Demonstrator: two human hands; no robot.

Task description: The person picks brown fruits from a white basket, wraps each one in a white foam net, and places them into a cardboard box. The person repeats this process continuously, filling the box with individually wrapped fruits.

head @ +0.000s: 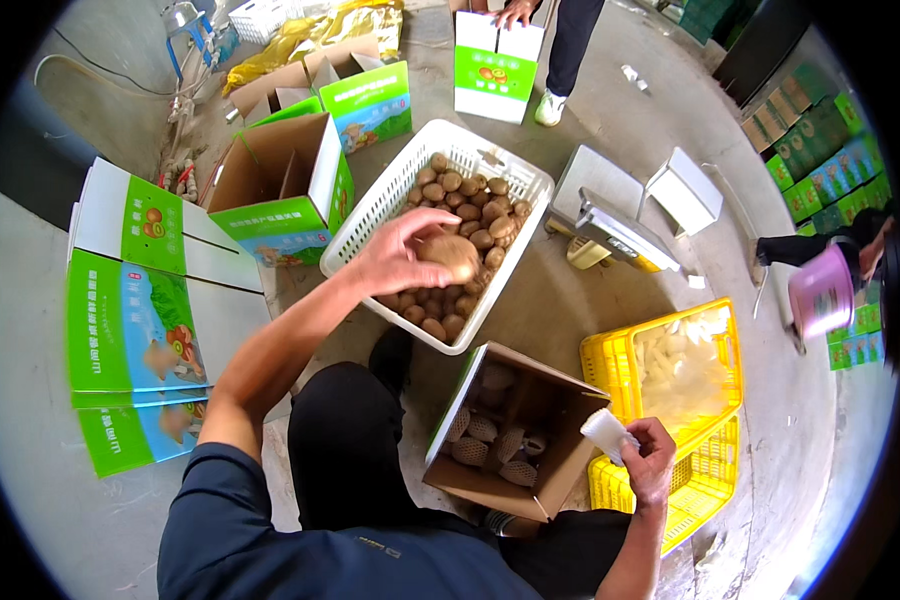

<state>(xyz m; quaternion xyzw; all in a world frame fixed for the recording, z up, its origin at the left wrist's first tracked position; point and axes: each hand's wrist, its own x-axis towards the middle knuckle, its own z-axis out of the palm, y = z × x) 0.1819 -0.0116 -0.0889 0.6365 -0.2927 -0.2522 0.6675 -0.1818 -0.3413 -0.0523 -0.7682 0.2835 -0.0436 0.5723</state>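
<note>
My left hand (401,253) holds a brown kiwifruit (450,258) above a white plastic basket (337,247) heaped with kiwifruit (482,239). My right hand (649,459) pinches a white foam net sleeve (606,433) beside the right edge of an open cardboard box (461,491). Several kiwifruit in foam nets (470,451) lie in that box, in front of me; its inner corners are partly in shadow. Behind my right hand, the upper yellow crate (733,360) holds a pile of foam net sleeves (679,367).
Flattened printed cartons (139,322) lie at left, near an open printed carton (270,176). A bench scale (600,187) stands right of the basket. Another person's hand (516,13) rests on an upright carton (495,71). A person at far right holds a pink bucket (822,290).
</note>
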